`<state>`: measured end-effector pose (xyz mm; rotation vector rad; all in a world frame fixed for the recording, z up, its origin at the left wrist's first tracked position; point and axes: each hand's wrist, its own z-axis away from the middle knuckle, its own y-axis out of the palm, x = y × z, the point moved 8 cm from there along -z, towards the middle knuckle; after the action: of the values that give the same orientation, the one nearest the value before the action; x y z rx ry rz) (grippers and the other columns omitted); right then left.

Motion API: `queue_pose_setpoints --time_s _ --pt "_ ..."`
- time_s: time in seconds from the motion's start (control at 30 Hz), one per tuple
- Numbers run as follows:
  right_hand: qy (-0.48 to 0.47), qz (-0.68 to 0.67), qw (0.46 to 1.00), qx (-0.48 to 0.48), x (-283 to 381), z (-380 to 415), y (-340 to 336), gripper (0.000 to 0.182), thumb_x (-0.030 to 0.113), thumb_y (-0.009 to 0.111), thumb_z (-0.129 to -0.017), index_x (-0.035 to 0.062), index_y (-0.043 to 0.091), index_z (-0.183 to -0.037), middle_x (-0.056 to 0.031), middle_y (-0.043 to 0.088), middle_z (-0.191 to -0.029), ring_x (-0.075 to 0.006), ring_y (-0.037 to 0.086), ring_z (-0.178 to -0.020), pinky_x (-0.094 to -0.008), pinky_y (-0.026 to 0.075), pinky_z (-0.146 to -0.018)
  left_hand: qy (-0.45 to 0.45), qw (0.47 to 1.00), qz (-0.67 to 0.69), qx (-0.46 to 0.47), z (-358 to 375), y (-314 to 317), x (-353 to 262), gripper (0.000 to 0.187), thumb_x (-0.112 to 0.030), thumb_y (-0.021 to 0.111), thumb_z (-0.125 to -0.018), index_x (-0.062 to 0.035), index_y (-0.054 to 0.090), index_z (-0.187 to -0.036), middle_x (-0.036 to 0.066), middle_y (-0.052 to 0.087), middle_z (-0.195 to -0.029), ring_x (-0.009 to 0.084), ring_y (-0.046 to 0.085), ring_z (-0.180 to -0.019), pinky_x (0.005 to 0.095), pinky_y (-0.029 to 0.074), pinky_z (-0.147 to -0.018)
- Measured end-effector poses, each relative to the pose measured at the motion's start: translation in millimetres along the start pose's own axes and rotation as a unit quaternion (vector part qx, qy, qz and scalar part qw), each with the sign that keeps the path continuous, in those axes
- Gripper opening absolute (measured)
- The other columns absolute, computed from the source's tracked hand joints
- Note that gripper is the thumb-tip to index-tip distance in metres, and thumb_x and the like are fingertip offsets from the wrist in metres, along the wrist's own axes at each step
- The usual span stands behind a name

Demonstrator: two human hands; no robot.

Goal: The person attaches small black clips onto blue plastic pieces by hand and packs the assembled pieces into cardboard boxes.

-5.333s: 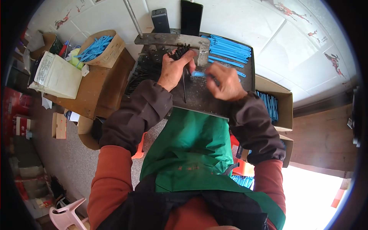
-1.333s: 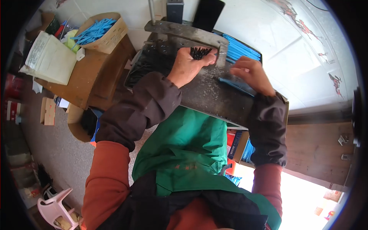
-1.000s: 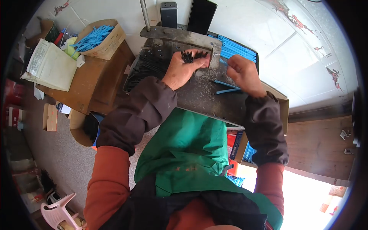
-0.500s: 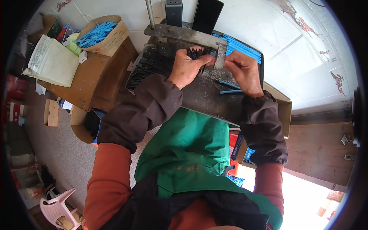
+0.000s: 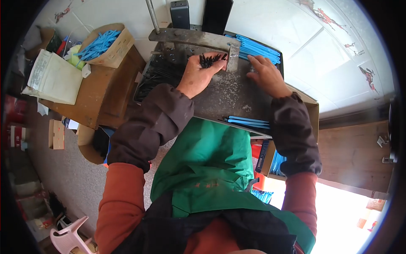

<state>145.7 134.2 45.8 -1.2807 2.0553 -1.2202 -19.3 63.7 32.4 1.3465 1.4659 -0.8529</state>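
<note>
My left hand (image 5: 199, 75) is closed around a bundle of thin black strips (image 5: 207, 62), their ends poking up above the fingers. It is beside the bent plate of a worn metal bracket (image 5: 190, 37). Over the right side of the dark tray (image 5: 237, 95), my right hand (image 5: 267, 76) has its thumb apart from its fingers. Its fingertips are at the near edge of a stack of long, flat blue strips (image 5: 258, 48), and nothing shows in its grasp. More blue strips (image 5: 247, 122) lie along the tray's front edge. Loose black strips (image 5: 158, 75) fill the tray's left side.
A cardboard box of blue strips (image 5: 99, 44) stands on the brown wooden cabinet (image 5: 80, 114) at left, beside a whitish packet (image 5: 55, 76). A phone-like black slab (image 5: 217, 17) and a dark grey block (image 5: 180, 15) lean at the back wall. Below right is another box of blue strips (image 5: 277, 163).
My right hand has left the bracket's end and moved right, its fingers loosening. More blue strips now show at the tray's front edge. The left hand still holds the black bundle; the view has shifted slightly.
</note>
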Motion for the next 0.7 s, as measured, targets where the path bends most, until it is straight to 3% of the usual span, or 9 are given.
queue_pose_setpoints --time_s 0.03,0.13,0.23,0.27,0.33,0.37,0.5,0.6,0.7 --pt "0.03 0.0 0.998 0.053 -7.2 1.1 10.8 0.029 0.013 0.064 -0.078 0.0025 0.059 -0.105 -0.0096 0.057 -0.093 -0.0321 0.054 -0.093 -0.0407 0.046 -0.079 -0.005 1.0 0.004 0.006 -0.8 -0.8 0.4 0.017 -0.008 0.061 -0.088 0.0034 0.064 -0.1 0.004 0.065 -0.083 0.0103 0.061 -0.077 0.0258 0.051 -0.072" --pt "0.011 0.04 0.988 0.149 -5.6 4.9 25.8 0.028 0.012 0.064 -0.078 0.0025 0.059 -0.104 -0.0099 0.056 -0.091 -0.0334 0.055 -0.091 -0.0416 0.046 -0.078 -0.02 1.0 0.017 0.007 -0.4 -1.9 1.7 0.017 -0.007 0.061 -0.088 0.0027 0.064 -0.101 0.004 0.065 -0.085 0.011 0.062 -0.079 0.0263 0.052 -0.073" --pt "0.013 -0.053 0.995 0.084 10.5 1.8 -3.2 0.022 0.01 0.065 -0.078 0.0018 0.062 -0.098 -0.0099 0.059 -0.085 -0.0267 0.058 -0.078 -0.0374 0.048 -0.069 -0.03 0.999 0.029 0.004 -2.4 -1.0 -1.8 0.014 -0.006 0.061 -0.087 0.0017 0.064 -0.099 0.004 0.066 -0.086 0.0111 0.062 -0.08 0.0262 0.051 -0.074" --pt "0.07 -0.145 0.985 0.063 11.8 -2.0 -13.0 0.019 0.01 0.064 -0.079 0.0017 0.062 -0.096 -0.0088 0.059 -0.082 -0.0227 0.057 -0.073 -0.0352 0.048 -0.065 -0.032 0.998 0.048 -0.006 -3.9 -2.5 -0.7 0.013 -0.006 0.061 -0.087 0.0014 0.064 -0.097 0.004 0.065 -0.086 0.0107 0.061 -0.079 0.0257 0.051 -0.074" --pt "0.187 -0.327 0.926 0.019 21.0 -4.6 -18.7 0.014 0.01 0.064 -0.081 0.0017 0.063 -0.092 -0.0067 0.061 -0.075 -0.0145 0.054 -0.062 -0.0308 0.046 -0.057 -0.03 0.996 0.074 -0.029 -2.6 -5.0 3.2 0.01 -0.004 0.062 -0.086 0.0011 0.064 -0.095 0.003 0.065 -0.085 0.0098 0.06 -0.077 0.0247 0.05 -0.072" --pt "0.2 -0.405 0.892 -0.019 24.6 -5.4 -14.3 0.013 0.011 0.062 -0.085 0.0004 0.063 -0.092 -0.0032 0.06 -0.069 -0.0064 0.048 -0.058 -0.0249 0.042 -0.052 -0.022 0.996 0.08 -0.04 -3.6 -4.9 6.3 0.009 -0.004 0.062 -0.086 0.0011 0.064 -0.093 0.002 0.065 -0.084 0.0092 0.059 -0.076 0.0242 0.049 -0.071" --pt "0.319 -0.535 0.781 0.03 30.8 -7.3 10.8 0.012 0.008 0.063 -0.083 -0.0022 0.063 -0.089 -0.0024 0.059 -0.069 -0.0074 0.05 -0.061 -0.0239 0.042 -0.055 -0.019 0.996 0.064 -0.055 -4.3 -6.0 7.8 0.006 -0.002 0.063 -0.084 0.0014 0.064 -0.089 0.001 0.063 -0.08 0.0073 0.056 -0.071 0.0232 0.046 -0.066" --pt "0.158 -0.366 0.917 0.015 34.9 -26.4 -14.2 0.01 0.006 0.065 -0.08 -0.0024 0.064 -0.084 -0.0046 0.058 -0.067 -0.0103 0.05 -0.059 -0.0265 0.042 -0.055 -0.027 0.998 0.038 -0.045 -5.3 -8.4 10.7 0.007 -0.004 0.064 -0.084 0.001 0.065 -0.089 -0.001 0.063 -0.081 0.0058 0.055 -0.073 0.0223 0.046 -0.067" --pt "0.163 -0.388 0.907 0.03 31.2 -24.8 -9.5 0.009 0.005 0.066 -0.077 -0.0021 0.065 -0.083 -0.0065 0.058 -0.067 -0.012 0.051 -0.061 -0.0268 0.042 -0.057 -0.028 0.998 0.036 -0.031 -3.9 -5.1 9.3 0.006 -0.005 0.063 -0.086 0.0001 0.065 -0.088 0.001 0.063 -0.078 0.0062 0.056 -0.07 0.022 0.046 -0.064"
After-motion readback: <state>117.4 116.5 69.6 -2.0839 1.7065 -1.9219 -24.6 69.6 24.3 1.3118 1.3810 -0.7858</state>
